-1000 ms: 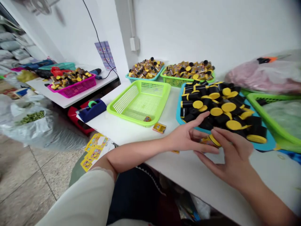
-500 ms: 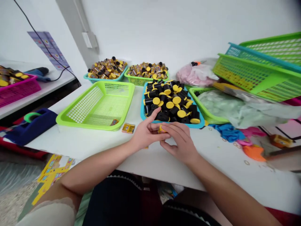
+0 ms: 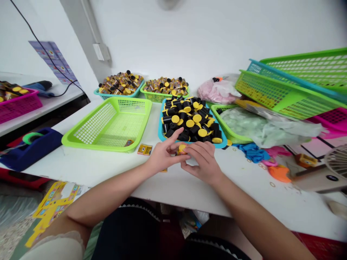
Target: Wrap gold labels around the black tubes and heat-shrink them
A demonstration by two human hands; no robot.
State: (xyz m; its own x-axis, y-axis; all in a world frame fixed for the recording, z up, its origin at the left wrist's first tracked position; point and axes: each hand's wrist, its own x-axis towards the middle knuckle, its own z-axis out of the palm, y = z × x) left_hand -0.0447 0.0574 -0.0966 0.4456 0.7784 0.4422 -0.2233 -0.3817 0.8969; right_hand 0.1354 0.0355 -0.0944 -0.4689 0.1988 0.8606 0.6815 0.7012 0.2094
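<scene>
My left hand (image 3: 162, 157) and my right hand (image 3: 202, 160) meet over the white table (image 3: 108, 168) in front of me. Together they pinch a small black container with a yellow lid (image 3: 181, 148), of which mostly the lid shows. Right behind them a blue tray (image 3: 160, 130) is heaped with black containers with yellow lids (image 3: 189, 121). A small yellow label (image 3: 144, 149) lies on the table left of my left hand. An empty green basket (image 3: 108, 124) with one label inside stands further left.
Two baskets of labelled containers (image 3: 120, 85) (image 3: 165, 87) stand at the back wall. Stacked green and blue baskets (image 3: 287, 90), plastic bags (image 3: 260, 126), blue gloves (image 3: 253, 151) and a small fan (image 3: 328, 173) crowd the right. A tape dispenser (image 3: 29, 146) sits far left.
The view swung right and steadied, bringing the right side of the table into sight. My hands stayed together at the yellow-lidded container in front of the blue tray.
</scene>
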